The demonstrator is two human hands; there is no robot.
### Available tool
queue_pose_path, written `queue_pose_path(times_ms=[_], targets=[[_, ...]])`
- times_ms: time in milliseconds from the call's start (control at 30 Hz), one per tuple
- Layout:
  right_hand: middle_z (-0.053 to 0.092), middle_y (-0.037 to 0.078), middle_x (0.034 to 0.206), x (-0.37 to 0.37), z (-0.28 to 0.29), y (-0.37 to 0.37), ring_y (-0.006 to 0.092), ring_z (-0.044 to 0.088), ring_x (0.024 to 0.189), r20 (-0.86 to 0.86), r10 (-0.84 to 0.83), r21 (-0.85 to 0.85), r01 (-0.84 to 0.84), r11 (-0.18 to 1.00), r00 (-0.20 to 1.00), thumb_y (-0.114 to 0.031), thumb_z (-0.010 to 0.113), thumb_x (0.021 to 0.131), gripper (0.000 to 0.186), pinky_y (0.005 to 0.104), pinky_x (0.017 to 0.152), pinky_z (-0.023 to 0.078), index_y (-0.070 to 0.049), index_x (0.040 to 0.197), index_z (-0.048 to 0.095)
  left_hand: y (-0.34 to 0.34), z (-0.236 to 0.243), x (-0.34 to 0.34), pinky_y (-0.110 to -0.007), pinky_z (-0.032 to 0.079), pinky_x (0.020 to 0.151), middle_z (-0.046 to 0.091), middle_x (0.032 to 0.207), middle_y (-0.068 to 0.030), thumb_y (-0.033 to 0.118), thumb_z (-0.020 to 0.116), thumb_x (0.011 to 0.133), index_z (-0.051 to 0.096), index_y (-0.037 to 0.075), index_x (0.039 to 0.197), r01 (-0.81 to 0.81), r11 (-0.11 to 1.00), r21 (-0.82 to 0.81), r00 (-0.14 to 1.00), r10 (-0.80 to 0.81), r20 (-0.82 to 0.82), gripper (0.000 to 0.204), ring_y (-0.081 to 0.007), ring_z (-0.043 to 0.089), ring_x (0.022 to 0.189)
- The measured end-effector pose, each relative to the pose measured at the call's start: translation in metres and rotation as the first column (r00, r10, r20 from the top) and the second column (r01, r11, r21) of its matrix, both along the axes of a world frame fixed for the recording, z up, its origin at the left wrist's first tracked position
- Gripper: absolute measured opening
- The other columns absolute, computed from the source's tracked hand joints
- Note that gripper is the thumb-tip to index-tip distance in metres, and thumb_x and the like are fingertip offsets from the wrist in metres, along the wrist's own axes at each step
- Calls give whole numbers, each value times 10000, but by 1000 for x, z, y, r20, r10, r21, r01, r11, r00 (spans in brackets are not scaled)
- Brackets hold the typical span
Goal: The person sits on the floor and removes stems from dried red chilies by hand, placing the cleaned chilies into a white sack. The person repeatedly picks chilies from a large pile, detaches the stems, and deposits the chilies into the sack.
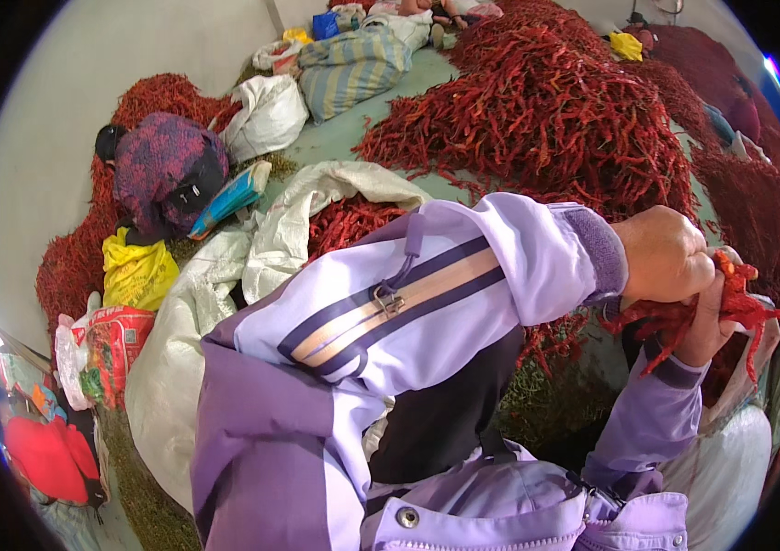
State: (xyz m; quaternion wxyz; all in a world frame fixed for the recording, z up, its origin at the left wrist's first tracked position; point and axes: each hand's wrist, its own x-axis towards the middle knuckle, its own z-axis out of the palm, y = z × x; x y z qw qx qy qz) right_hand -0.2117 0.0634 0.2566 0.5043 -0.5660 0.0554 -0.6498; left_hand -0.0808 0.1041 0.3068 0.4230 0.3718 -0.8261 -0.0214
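Note:
Both my hands meet at the right, above a heap of dried red chili peppers (537, 119). My left hand (667, 253) is closed in a fist, its fingers curled toward the right hand. Chili peppers (652, 317) stick out right beneath it; the fist hides its own grip on them. Just below, my right hand (707, 317) is wrapped round a loose bunch of chili peppers (746, 308), some hanging past its fingers. My left sleeve crosses the middle of the view. Behind that sleeve stands an open white woven sack (284, 225) with red chilies in it.
Chili heaps spread at the back, right and left. A person in a patterned top (165, 170) bends at the left, near a yellow bag (137, 271) and a red printed bag (119, 344). Full sacks (358, 73) lie farther back. A pale sack (730, 459) is at lower right.

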Motion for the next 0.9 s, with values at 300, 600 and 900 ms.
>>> queue_pose_path(times_ms=[300,600,900], targets=[[455,27,769,100,-42,-46,106,425,600,3,428,240,-417,877,904,-131,485,849,184,263,553,378,-37,1003,448,1,-93,137,-266,376,403,476,516,-38,209,401,809,507,25,714,109,851,513,838,199,-508,233,-108,456,416],[574,8,798,316,-87,14,54,508,656,-598,621,450,-429,783,506,-110,659,718,285,220,553,425,-39,966,539,72,-284,197,-294,438,574,595,631,-58,178,490,747,560,39,750,-151,613,775,876,447,-183,156,-197,571,596],[530,122,1055,330,-197,22,218,518,969,-579,680,429,-541,723,449,-125,658,718,469,325,804,428,8,1111,441,74,-321,200,-378,392,812,574,920,-173,211,471,766,551,87,992,-91,564,821,904,392,-170,270,-313,528,907]])
